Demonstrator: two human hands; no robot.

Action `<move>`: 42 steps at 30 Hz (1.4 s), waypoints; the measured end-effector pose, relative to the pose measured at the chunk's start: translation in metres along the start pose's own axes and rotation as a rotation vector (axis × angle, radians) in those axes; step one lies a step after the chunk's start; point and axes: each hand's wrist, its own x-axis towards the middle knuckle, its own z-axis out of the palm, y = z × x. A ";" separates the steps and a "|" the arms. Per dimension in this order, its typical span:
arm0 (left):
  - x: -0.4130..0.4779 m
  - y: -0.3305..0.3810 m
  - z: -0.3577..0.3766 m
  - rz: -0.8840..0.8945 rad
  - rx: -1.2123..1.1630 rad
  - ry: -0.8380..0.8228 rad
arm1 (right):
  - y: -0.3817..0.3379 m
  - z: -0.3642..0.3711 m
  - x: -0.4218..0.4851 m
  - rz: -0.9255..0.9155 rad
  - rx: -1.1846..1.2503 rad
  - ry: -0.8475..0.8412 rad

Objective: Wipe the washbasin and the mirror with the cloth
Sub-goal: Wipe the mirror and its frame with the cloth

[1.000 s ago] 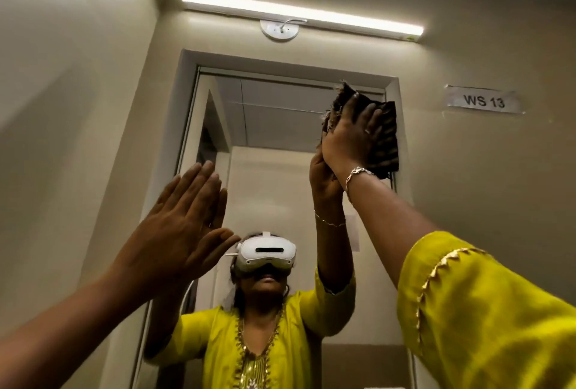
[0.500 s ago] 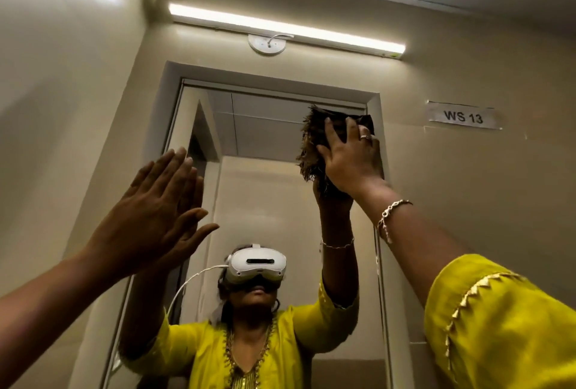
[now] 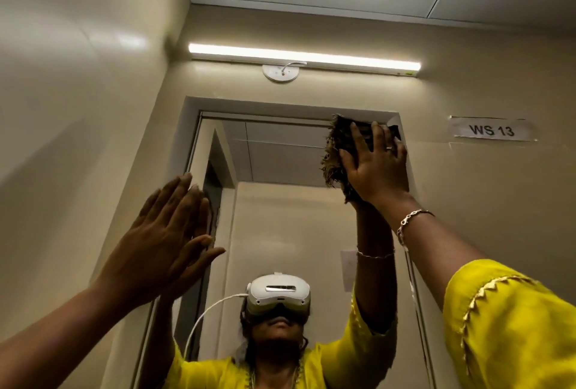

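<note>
A: Start with the mirror [image 3: 280, 201]. Where does it sit for you?

B: It fills the middle of the frame, tall and narrow, its long axis running up and down. Your cloth [image 3: 338, 151] is pressed flat against the upper right corner of the glass, right at the top edge of the frame.

A: And which hand is doing the work?

B: Your right hand [image 3: 374, 167]. Its fingers [image 3: 358, 142] are spread flat over the cloth, pinning it to the glass rather than clenched around it. The unwiped glass lies below and to the left of them, so I judge your next stroke runs that way.

A: The other hand?

B: Your left hand [image 3: 165, 232] is at the lower left, palm flat, fingers straight and grasping nothing, at the mirror's left edge. The washbasin is out of view.
</note>
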 end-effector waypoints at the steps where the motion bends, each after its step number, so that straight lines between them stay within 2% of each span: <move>1: 0.001 -0.003 -0.001 -0.003 0.011 0.008 | 0.000 0.002 0.001 0.002 0.001 0.018; 8: -0.006 -0.010 0.008 -0.106 -0.043 0.014 | -0.008 0.009 0.000 0.043 0.021 0.066; 14: -0.004 -0.010 0.016 -0.173 -0.138 0.073 | -0.046 0.016 0.000 0.111 0.057 0.064; 20: -0.006 -0.009 0.016 -0.192 -0.172 0.098 | -0.111 0.017 -0.001 0.035 0.084 0.031; 29: -0.008 -0.008 0.018 -0.176 -0.099 0.083 | -0.197 0.022 0.004 -0.086 0.135 -0.028; 42: -0.021 -0.003 0.016 -0.153 -0.037 0.023 | -0.232 0.023 0.006 -0.170 0.159 -0.062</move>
